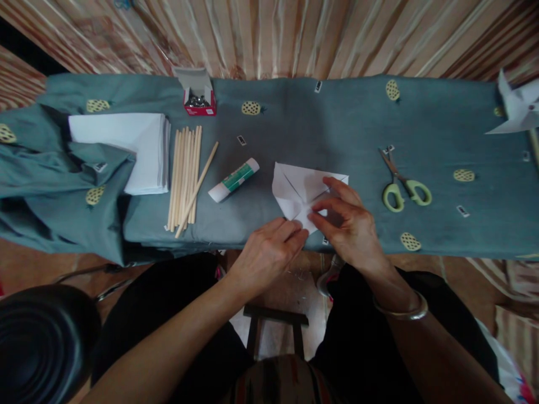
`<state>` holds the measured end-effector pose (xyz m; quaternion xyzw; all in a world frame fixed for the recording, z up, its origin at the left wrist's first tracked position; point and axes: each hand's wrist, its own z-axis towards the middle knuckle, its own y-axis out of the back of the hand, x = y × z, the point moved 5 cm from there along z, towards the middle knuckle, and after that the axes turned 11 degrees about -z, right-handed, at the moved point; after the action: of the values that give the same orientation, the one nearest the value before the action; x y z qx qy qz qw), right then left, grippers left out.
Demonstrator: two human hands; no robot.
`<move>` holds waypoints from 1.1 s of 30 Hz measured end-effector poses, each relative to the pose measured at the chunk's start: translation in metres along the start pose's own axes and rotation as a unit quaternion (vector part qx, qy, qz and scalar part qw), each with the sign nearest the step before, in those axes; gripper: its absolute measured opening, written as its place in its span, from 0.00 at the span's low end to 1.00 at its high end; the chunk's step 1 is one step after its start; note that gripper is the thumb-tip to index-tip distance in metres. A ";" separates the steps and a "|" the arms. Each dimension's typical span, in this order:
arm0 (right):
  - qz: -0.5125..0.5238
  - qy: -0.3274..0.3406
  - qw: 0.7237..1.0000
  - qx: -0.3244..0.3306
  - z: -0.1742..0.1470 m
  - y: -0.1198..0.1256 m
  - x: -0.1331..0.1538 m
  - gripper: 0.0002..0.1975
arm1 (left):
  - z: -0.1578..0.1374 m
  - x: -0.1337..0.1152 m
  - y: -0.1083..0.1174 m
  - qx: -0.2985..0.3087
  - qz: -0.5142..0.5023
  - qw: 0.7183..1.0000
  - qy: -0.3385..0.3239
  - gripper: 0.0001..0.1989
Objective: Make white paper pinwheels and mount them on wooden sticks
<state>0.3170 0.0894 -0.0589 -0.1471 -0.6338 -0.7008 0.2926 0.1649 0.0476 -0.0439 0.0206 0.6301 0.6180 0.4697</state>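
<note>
White paper piece (300, 175) sits at the near-middle of the green cloth (337, 123), pencil-like lines on it, partly under both hands. Left hand (273, 241) has its near edge, thumb against curled fingers, tight grip on the paper. Right hand (351, 221) is over the right part: thumb and index tips narrow, almost together near the middle of the sheet, another finger out by the far right corner. Can't tell if a flap is caught between thumb and index

Left of the paper, going outward: glue stick (234, 180) lying at a slant, wooden sticks (184, 174) in a row with one laid across, stack of white paper (154, 154) partly under bunched cloth. Open red box (199, 105) with small metal bits, far side behind the sticks. Scissors (398, 177) right of the hands, blades parted slightly, handles near. White pinwheel (520, 106) at far right, cut off by the view edge
</note>
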 end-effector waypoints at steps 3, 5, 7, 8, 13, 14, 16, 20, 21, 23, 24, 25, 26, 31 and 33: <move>0.006 -0.006 1.000 -0.001 0.000 0.000 -0.001 0.02 | 0.000 0.000 0.000 -0.003 -0.002 1.000 -0.002 0.08; 0.005 -0.005 1.000 -0.001 0.000 0.000 -0.001 0.02 | 0.000 0.000 0.000 -0.005 -0.004 1.000 -0.006 0.08; 0.004 -0.002 1.000 0.001 0.000 -0.001 -0.001 0.02 | 0.000 0.000 0.000 -0.006 -0.007 1.000 -0.007 0.08; 0.003 -0.002 1.000 0.002 0.000 -0.001 -0.001 0.02 | 0.000 0.000 -0.001 -0.006 -0.009 1.000 -0.007 0.08; 0.001 0.001 1.000 -0.001 -0.001 -0.001 -0.002 0.03 | 0.000 0.000 -0.001 -0.005 -0.012 1.000 -0.006 0.09; 0.001 0.003 1.000 0.000 -0.001 -0.001 -0.001 0.03 | 0.000 0.000 -0.001 -0.005 -0.011 1.000 -0.005 0.09; -0.001 0.004 1.000 -0.001 0.000 -0.001 -0.001 0.03 | 0.000 0.000 -0.001 -0.004 -0.008 1.000 -0.004 0.09; -0.006 0.009 1.000 0.000 -0.001 0.000 0.001 0.04 | 0.001 0.000 0.000 -0.010 -0.012 1.000 -0.005 0.08; -0.010 0.014 1.000 -0.001 -0.001 0.001 0.002 0.05 | 0.001 0.000 0.000 -0.010 -0.013 1.000 -0.005 0.08; -0.020 0.031 0.999 -0.007 -0.001 0.002 0.005 0.06 | 0.001 0.000 0.000 -0.007 -0.015 1.000 -0.004 0.08; -0.024 0.040 0.999 -0.008 -0.002 0.003 0.007 0.07 | 0.001 0.000 0.000 -0.006 -0.015 1.000 -0.004 0.08; -0.027 0.048 0.998 -0.008 -0.002 0.003 0.008 0.08 | 0.001 0.000 -0.001 -0.007 -0.014 1.000 -0.005 0.09; -0.030 0.055 0.998 -0.004 -0.002 0.003 0.010 0.09 | 0.001 0.000 -0.001 -0.007 -0.013 1.000 -0.005 0.09; -0.012 0.067 0.998 0.017 -0.004 0.003 0.017 0.14 | 0.001 0.000 -0.002 -0.007 -0.007 1.000 -0.007 0.09; -0.003 0.064 0.997 0.035 -0.005 0.001 0.017 0.15 | 0.001 0.000 -0.001 -0.006 -0.008 1.000 -0.006 0.09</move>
<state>0.3050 0.0806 -0.0490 -0.0896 -0.6385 -0.6872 0.3348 0.1666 0.0479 -0.0445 0.0166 0.6236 0.6181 0.4783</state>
